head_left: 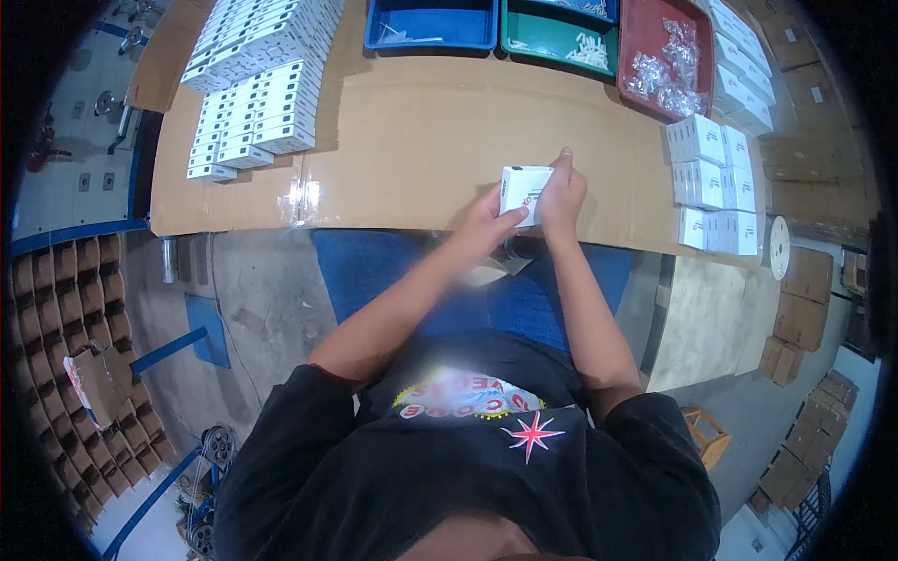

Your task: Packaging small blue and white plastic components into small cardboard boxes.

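Observation:
A small white carton (524,192) with dark and red print is held between both hands, just above the near edge of the cardboard-covered table (402,150). My left hand (491,220) grips its left side and lower corner, the thumb lying across the front. On the right side my right hand (563,192) is closed round the edge, its thumb pointing up and away. The fingers behind the carton are hidden. Whether its flaps are sealed cannot be made out.
Stacked white cartons (267,107) fill the table's far left; more white cartons (706,173) stand at the right. Along the back lie a blue tray (430,47), a green tray (547,58) with small white pieces, and a red tray (641,105) with clear plastic-wrapped items.

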{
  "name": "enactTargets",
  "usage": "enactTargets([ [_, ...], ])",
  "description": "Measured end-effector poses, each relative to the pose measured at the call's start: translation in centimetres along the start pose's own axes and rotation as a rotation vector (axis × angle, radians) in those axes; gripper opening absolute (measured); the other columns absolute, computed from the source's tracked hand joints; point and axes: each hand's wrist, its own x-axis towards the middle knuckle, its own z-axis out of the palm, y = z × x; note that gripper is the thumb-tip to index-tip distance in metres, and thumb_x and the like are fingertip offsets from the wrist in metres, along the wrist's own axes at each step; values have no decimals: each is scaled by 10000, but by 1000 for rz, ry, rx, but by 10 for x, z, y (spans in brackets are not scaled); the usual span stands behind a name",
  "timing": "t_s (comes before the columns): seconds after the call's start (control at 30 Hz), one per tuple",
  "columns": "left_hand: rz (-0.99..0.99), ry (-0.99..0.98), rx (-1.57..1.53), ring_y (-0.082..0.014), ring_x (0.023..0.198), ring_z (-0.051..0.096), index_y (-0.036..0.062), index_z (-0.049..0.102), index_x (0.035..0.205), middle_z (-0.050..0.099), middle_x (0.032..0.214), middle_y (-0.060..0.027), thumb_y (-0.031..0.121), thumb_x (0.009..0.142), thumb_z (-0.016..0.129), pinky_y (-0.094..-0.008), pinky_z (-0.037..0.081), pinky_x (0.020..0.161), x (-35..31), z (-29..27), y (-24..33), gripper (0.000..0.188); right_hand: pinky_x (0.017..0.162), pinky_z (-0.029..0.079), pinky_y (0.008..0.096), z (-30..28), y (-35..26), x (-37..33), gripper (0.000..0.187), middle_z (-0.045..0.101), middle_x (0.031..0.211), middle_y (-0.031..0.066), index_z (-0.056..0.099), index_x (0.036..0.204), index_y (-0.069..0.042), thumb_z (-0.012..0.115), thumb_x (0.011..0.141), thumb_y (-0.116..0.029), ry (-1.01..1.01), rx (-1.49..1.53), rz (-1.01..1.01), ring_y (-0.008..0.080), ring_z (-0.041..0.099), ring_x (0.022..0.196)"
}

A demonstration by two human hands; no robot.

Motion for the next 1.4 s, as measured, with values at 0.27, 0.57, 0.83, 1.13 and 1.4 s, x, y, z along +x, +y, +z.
enactTargets([
  [0.27, -55, 26, -273, -188, 1236, 595, 74, 433, 1482, 586, 1359, -76, 101, 1024, 598, -380, 526, 1007, 3, -1, 6, 488, 702, 475, 392, -4, -10, 2, 476, 649, 815, 160, 612, 838, 17, 529, 1058, -397, 42, -13, 34, 240, 609, 759],
  [0.57, 55, 17, -382, -233, 1337, 527, 123, 353, 1560, 527, 1459, -81, 772, 990, 168, -437, 430, 1113, 1, 6, 27, 883, 870, 529, 384, -10, -58, -51, 551, 641, 1052, 142, 582, 1166, 13, 877, 797, -271, -342, -298, -347, 281, 654, 983],
  [0.83, 411, 270, -118, -176, 1228, 571, 80, 432, 1473, 551, 1398, -67, 541, 1091, 343, -328, 448, 1012, -15, -7, 28, 605, 873, 507, 289, -4, -42, -16, 236, 628, 1075, 79, 635, 1187, 31, 655, 1009, -123, -379, 141, -258, 134, 611, 1000],
  [1.13, -184, -339, 304, -116, 707, 562, 55, 635, 938, 617, 780, -10, 371, 1063, 524, -287, 450, 649, -50, -43, -19, 357, 784, 484, 251, 90, -105, 8, 211, 640, 1069, 25, 613, 1144, 6, 658, 1019, -158, -462, 238, -261, 88, 581, 917],
  [1.4, -294, -411, 796, -216, 832, 641, 25, 689, 1054, 685, 887, -91, 476, 1042, 508, -384, 511, 774, -37, -44, -27, 486, 665, 527, 249, 225, -129, 16, 306, 615, 959, 24, 577, 1097, -11, 793, 911, -122, -594, 339, -359, 109, 617, 876],
])
